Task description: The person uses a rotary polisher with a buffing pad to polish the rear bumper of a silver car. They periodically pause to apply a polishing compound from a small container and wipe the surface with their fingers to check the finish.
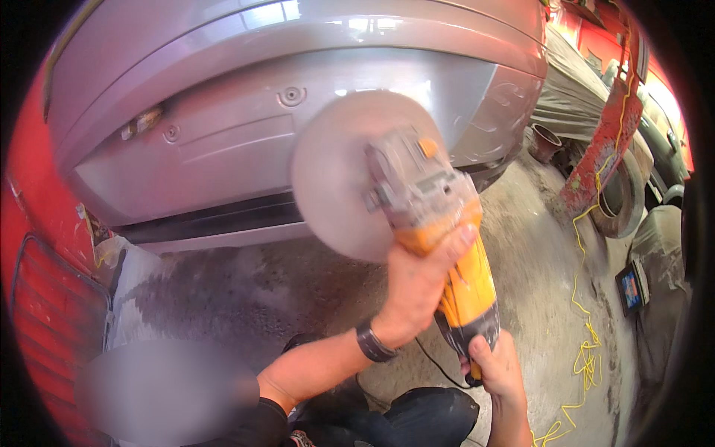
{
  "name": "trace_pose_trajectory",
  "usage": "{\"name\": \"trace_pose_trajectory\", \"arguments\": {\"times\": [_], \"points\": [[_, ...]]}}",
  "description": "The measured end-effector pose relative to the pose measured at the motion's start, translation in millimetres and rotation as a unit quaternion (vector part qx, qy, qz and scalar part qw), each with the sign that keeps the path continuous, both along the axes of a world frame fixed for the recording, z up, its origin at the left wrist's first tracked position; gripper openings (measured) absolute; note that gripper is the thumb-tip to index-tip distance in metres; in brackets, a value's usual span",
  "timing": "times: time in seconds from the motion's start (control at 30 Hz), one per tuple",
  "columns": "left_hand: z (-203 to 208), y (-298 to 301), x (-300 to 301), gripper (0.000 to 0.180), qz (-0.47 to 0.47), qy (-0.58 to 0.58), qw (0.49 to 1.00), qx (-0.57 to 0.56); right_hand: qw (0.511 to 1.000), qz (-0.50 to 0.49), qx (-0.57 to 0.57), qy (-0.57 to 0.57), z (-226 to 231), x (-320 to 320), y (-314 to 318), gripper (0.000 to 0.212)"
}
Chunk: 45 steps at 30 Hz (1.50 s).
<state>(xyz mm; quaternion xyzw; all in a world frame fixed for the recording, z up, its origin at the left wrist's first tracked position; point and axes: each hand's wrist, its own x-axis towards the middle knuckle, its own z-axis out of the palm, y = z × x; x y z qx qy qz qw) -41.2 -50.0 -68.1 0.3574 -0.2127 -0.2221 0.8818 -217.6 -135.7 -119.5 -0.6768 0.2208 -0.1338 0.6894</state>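
Observation:
My left hand (421,287), with a dark band on its wrist, wraps round the front of a yellow and grey power polisher (471,279). My right hand (497,365) grips the polisher's dark rear end, near where a black cord comes out. The polisher's big round pale pad (339,179) is smeared, as if spinning. It overlaps the back of a silver car (231,160); whether it touches the paint I cannot tell. The car's number plate recess has no plate, and a small lamp fitting hangs at its left.
A yellow cord (588,365) lies tangled on the concrete floor (529,261) at the right. Beyond it are a tyre (624,197), a peeling red post (603,145), a covered vehicle (577,86) and a small screen (632,288). A red wall (45,171) stands at the left.

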Motion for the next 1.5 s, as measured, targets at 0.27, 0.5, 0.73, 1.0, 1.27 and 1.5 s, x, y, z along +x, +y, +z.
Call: {"name": "trace_pose_trajectory", "arguments": {"times": [0.27,0.5,0.73,1.0,1.27,1.5], "points": [[21.8,-4.1,19.3,0.041,-0.028,-0.037,0.999,-0.022,0.997,-0.016,-0.067,-0.031,15.0,15.4,-4.9,0.08],[8.7,2.9,7.3,0.031,0.013,-0.021,0.998,-0.055,0.999,-0.008,-0.049,0.004,0.4,2.4,1.1,0.084],[-3.8,1.1,8.8,0.033,0.043,-0.038,0.995,-0.087,0.999,-0.012,-0.04,0.004,-3.8,-0.2,7.1,0.088],[39.1,0.1,26.9,0.032,0.061,-0.045,0.985,-0.153,0.997,0.018,-0.055,-0.045,28.9,17.2,-0.2,0.081],[45.8,-17.7,25.6,0.029,0.046,-0.049,0.982,-0.177,0.998,0.004,-0.032,-0.06,27.2,10.6,-7.7,0.078],[55.7,-37.6,20.3,0.029,-0.049,-0.057,0.993,-0.086,0.994,-0.09,0.015,-0.068,40.1,3.9,4.4,0.079]]}}
